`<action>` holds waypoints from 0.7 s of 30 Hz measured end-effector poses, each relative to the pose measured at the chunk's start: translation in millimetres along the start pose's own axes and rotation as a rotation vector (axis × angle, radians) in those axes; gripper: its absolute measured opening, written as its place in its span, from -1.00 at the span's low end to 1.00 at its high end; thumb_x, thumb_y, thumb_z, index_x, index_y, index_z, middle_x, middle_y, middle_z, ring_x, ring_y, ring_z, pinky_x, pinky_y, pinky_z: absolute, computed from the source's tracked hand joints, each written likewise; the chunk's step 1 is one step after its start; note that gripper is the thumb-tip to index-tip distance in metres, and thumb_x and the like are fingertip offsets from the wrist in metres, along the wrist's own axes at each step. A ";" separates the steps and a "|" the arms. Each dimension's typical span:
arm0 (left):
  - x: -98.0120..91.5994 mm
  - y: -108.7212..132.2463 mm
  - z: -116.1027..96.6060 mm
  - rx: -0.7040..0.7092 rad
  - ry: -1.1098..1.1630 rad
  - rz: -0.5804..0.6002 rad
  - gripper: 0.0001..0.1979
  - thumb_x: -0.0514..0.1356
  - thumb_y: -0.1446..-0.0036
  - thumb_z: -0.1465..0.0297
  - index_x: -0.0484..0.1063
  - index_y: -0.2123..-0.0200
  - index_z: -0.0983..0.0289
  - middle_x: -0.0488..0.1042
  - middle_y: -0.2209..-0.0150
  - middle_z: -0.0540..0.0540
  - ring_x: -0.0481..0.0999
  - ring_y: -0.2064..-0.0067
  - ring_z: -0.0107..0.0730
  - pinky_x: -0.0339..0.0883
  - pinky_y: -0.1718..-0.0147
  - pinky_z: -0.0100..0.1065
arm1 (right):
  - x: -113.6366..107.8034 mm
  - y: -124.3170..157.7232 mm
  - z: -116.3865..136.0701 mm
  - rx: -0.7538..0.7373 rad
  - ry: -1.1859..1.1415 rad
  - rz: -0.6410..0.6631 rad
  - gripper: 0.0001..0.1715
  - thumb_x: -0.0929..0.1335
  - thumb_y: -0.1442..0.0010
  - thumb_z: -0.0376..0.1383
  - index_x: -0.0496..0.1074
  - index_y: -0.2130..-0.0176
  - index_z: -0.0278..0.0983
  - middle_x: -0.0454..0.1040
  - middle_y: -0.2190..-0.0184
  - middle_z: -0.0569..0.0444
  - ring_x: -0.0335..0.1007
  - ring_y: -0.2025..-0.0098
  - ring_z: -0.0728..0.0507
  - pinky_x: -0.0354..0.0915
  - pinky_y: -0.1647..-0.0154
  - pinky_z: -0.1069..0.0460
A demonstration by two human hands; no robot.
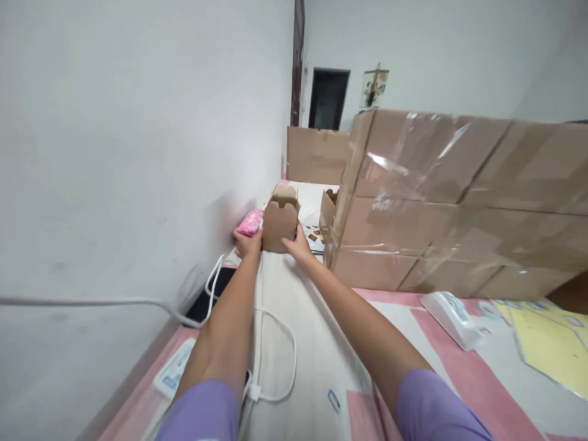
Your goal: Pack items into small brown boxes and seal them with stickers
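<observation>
Both arms reach far forward along the wall. A small open cardboard box [279, 226] with raised flaps stands between the hands. My left hand [248, 244] is closed around a pink, crinkled item [250, 223] at the box's left side. My right hand [298, 245] is at the box's right front edge, its thumb on the front face and its fingers along the side, gripping it. What lies inside the box is hidden.
Large taped cardboard boxes [408, 202] are stacked at the right. A white cable [114, 301] runs along the wall [138, 153]. On the pink and white cloth lie a white tape dispenser [452, 318], a yellow sheet [551, 343] and a black object [220, 283].
</observation>
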State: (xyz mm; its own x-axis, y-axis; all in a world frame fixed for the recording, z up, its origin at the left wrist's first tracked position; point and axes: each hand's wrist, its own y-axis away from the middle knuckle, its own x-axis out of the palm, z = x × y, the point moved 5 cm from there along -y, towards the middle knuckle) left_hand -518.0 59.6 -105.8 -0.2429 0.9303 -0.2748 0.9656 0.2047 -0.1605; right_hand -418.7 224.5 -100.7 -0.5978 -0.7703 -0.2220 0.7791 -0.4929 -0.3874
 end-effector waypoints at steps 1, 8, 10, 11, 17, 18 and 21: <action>8.4 -4.4 3.1 -0.019 -0.010 -0.017 -0.53 0.23 -0.26 0.17 0.35 -0.16 0.25 0.41 -0.15 0.21 0.46 -0.11 -0.12 0.40 -0.09 0.07 | 2.1 -9.3 -2.9 -0.011 -0.007 -0.003 0.09 0.43 -0.04 -0.35 -0.06 -0.42 -0.24 0.29 -0.31 -0.11 0.26 -0.30 -0.26 0.16 -0.37 -0.22; 15.8 -6.2 8.0 0.080 -0.005 -0.117 -0.45 0.24 -0.23 0.13 0.30 -0.20 0.25 0.42 -0.13 0.21 0.45 -0.11 -0.09 0.36 -0.11 0.09 | 7.5 -19.1 -6.9 -0.133 0.001 -0.001 0.20 0.44 -0.06 -0.27 -0.22 -0.46 -0.22 0.16 -0.39 -0.09 0.08 -0.40 -0.24 0.02 -0.44 -0.21; 1.7 3.6 2.6 0.159 0.022 -0.139 -0.44 0.27 -0.21 0.17 0.30 -0.20 0.25 0.40 -0.15 0.22 0.42 -0.16 -0.08 0.33 -0.14 0.09 | 4.2 -4.0 0.1 -0.164 -0.014 0.007 0.16 0.42 -0.07 -0.27 -0.19 -0.46 -0.22 0.16 -0.39 -0.08 0.08 -0.41 -0.24 0.02 -0.44 -0.21; -7.5 9.2 -3.3 0.202 0.042 -0.147 -0.44 0.28 -0.20 0.18 0.30 -0.20 0.25 0.40 -0.16 0.21 0.41 -0.17 -0.07 0.32 -0.16 0.08 | 1.5 4.3 7.6 -0.190 -0.024 0.013 0.14 0.41 -0.08 -0.28 -0.17 -0.46 -0.22 0.16 -0.39 -0.07 0.09 -0.40 -0.24 0.04 -0.43 -0.20; -89.1 46.7 -62.6 0.299 0.231 -0.245 -0.50 0.26 -0.22 0.20 0.32 -0.16 0.26 0.45 -0.07 0.18 0.47 -0.06 -0.15 0.39 -0.08 0.04 | -26.5 60.7 111.8 -0.410 0.040 0.033 0.04 0.33 -0.13 -0.37 -0.11 -0.48 -0.16 0.22 -0.32 -0.06 0.14 -0.35 -0.25 0.15 -0.38 -0.22; -106.8 54.9 -70.7 0.282 0.271 -0.275 -0.52 0.25 -0.24 0.19 0.33 -0.16 0.26 0.45 -0.07 0.18 0.48 -0.04 -0.16 0.41 -0.05 0.03 | -31.0 74.2 135.5 -0.458 0.060 0.056 0.02 0.32 -0.15 -0.38 -0.10 -0.48 -0.12 0.23 -0.30 -0.06 0.15 -0.34 -0.25 0.18 -0.37 -0.22; -161.8 86.4 -87.5 0.237 0.408 -0.344 -0.54 0.23 -0.26 0.21 0.33 -0.15 0.25 0.42 -0.11 0.19 0.48 -0.04 -0.17 0.46 0.00 -0.02 | -45.0 125.7 203.7 -0.608 0.102 0.163 -0.02 0.29 -0.20 -0.41 -0.08 -0.47 0.00 0.20 -0.26 -0.05 0.19 -0.29 -0.23 0.29 -0.29 -0.21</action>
State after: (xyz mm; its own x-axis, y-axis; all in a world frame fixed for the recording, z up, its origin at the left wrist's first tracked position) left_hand -387.1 -46.5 7.7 -0.4376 0.8741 0.2109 0.7789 0.4857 -0.3968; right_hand -255.3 114.8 42.9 -0.5189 -0.7591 -0.3930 0.6328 -0.0320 -0.7737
